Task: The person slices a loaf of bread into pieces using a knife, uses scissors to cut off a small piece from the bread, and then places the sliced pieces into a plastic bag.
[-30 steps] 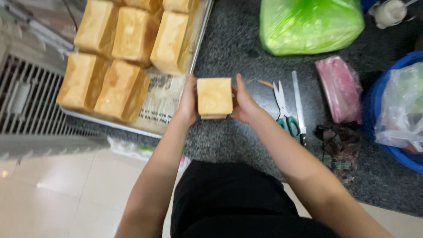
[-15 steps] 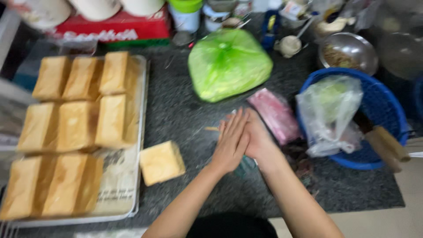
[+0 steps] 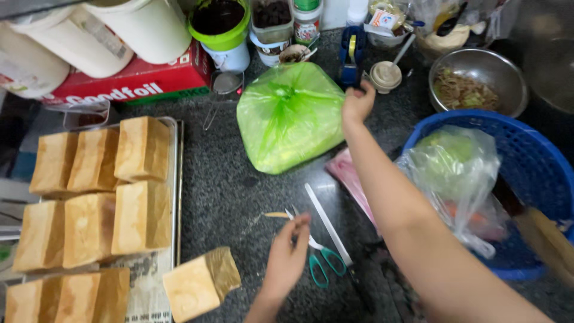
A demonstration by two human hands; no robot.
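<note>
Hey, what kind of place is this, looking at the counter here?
Most likely a working food-prep kitchen, perhaps a small bakery or sandwich stall. A tray holds many square bread loaves, a metal bowl holds cooked food, and jars and tubs crowd the back of the dark stone counter.

You have nine bread loaves [image 3: 142,148] before you: eight on the tray [image 3: 177,197], one [image 3: 200,283] on the counter. One green bag [image 3: 290,116], one pair of scissors [image 3: 317,254], one blue basket [image 3: 532,173], one steel bowl [image 3: 478,81].
</note>
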